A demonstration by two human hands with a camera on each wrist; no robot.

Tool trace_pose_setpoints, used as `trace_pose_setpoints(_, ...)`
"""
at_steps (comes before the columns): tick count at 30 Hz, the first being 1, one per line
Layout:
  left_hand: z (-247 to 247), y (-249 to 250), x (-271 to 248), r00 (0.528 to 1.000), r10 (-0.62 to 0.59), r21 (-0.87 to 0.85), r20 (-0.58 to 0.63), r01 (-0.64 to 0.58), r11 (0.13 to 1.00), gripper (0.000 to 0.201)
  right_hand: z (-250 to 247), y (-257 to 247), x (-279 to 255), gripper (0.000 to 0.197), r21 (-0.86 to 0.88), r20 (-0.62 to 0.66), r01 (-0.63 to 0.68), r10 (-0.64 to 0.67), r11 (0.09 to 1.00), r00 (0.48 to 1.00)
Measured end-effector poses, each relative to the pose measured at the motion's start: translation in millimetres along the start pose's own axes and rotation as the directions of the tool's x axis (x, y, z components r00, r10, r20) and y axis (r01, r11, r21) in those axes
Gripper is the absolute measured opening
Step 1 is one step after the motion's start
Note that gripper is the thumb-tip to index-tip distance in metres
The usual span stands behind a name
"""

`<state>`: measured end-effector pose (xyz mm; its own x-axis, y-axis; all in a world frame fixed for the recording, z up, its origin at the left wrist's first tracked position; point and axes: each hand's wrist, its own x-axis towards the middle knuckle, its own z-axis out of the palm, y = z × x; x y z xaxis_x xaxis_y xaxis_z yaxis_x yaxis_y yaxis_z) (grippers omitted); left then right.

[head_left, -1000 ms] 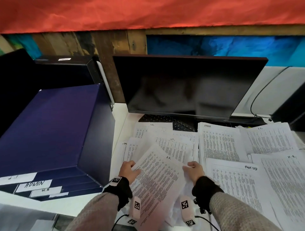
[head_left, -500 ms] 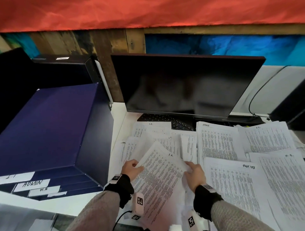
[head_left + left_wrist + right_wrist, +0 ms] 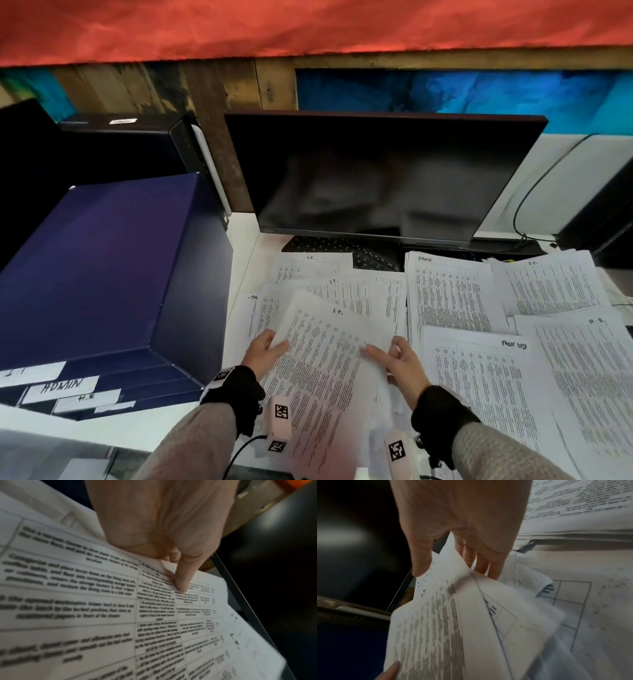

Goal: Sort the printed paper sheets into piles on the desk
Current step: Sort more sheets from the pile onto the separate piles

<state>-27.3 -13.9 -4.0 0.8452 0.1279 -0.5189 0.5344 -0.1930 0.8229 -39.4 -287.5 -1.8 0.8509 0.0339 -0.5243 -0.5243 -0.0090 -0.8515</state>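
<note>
A stack of printed sheets (image 3: 325, 370) with dense text tables is held tilted above the desk's near edge. My left hand (image 3: 274, 346) grips its left edge, thumb (image 3: 181, 580) pressed on the top page (image 3: 102, 601), fingers hidden beneath. My right hand (image 3: 383, 353) is at the right edge; in the right wrist view the top sheet (image 3: 453, 615) passes between its thumb (image 3: 421, 563) and the fingers behind. Loose sheets (image 3: 342, 291) marked I.T. lie fanned under the held stack.
Piles cover the desk's right side: one headed ADMIN (image 3: 448, 294), an I.T. pile (image 3: 548, 284), one at the far right (image 3: 589, 377) and a near one (image 3: 479, 383). Behind stand a dark monitor (image 3: 376, 178) and keyboard (image 3: 342, 248). A blue box (image 3: 96, 267) with labels fills the left.
My right hand has shifted along the right edge of the held sheets and its thumb now lies over the top page. The left hand keeps its grip in the same place.
</note>
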Motion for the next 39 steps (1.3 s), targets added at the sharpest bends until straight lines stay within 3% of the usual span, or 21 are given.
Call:
trace_pose_setpoints(3, 2, -4, 2, 0.998, 0.014, -0.053, -0.062, -0.018, 0.998, 0.007, 5, 0, 0, 0.066, -0.035, 0.013, -0.052, 0.052, 0.998, 0.999)
trace_pose_setpoints(5, 7, -6, 5, 0.993, 0.045, -0.015, -0.108, -0.047, 0.999, 0.029, 9, 1, 1, 0.069, -0.019, 0.014, -0.070, 0.070, 0.997, 0.997)
trace_pose_setpoints(8, 21, 0, 0, 0.994, 0.088, 0.027, -0.061, -0.087, 0.996, 0.049, 14, 0, 2, 0.048, 0.003, -0.005, -0.088, 0.088, 0.996, 0.996)
trace_pose_setpoints(11, 29, 2, 5, 0.993, 0.107, 0.238, -0.055, -0.091, 0.967, 0.039, 4, 8, 12, 0.036, -0.134, -0.175, -0.088, 0.064, 0.987, 0.983)
trace_pose_setpoints(13, 25, 2, 13, 0.982, 0.104, 0.481, -0.156, -0.017, 0.876, 0.030, -13, 19, 23, 0.029, -0.214, -0.301, -0.115, 0.046, 0.970, 0.952)
trace_pose_setpoints(15, 17, 1, 17, 0.965, 0.085, 0.600, -0.246, 0.083, 0.796, 0.037, -28, 20, 25, 0.031, -0.209, -0.378, -0.180, 0.091, 0.961, 0.921)
trace_pose_setpoints(20, 13, -3, 23, 0.966, 0.006, 0.652, -0.259, 0.170, 0.739, 0.065, -36, 14, 19, 0.020, -0.299, -0.361, -0.286, 0.169, 0.910, 0.917)
trace_pose_setpoints(22, 15, -4, 24, 0.965, 0.017, 0.647, -0.262, 0.163, 0.745, 0.062, -33, 16, 15, 0.017, -0.345, -0.319, -0.293, 0.182, 0.892, 0.930)
trace_pose_setpoints(25, 18, -4, 23, 0.962, 0.031, 0.621, -0.272, 0.151, 0.769, 0.052, -28, 24, 13, 0.029, -0.381, -0.255, -0.275, 0.186, 0.883, 0.949)
trace_pose_setpoints(29, 21, -3, 20, 0.985, -0.046, 0.476, -0.169, 0.122, 0.871, 0.054, -24, 22, 12, 0.021, -0.486, -0.241, -0.270, 0.170, 0.831, 0.955)
trace_pose_setpoints(31, 22, -3, 19, 0.993, -0.052, 0.484, -0.102, 0.095, 0.870, 0.050, -22, 19, 10, 0.020, -0.509, -0.224, -0.263, 0.169, 0.819, 0.960)
trace_pose_setpoints(34, 25, -4, 17, 1.000, -0.004, 0.546, 0.009, -0.001, 0.838, 0.044, -24, 17, 12, 0.017, -0.531, -0.213, -0.229, 0.133, 0.816, 0.968)
trace_pose_setpoints(39, 27, -2, 13, 0.983, 0.100, 0.694, 0.157, -0.182, 0.697, 0.041, -28, 11, 13, 0.016, -0.506, -0.238, -0.216, 0.105, 0.835, 0.966)
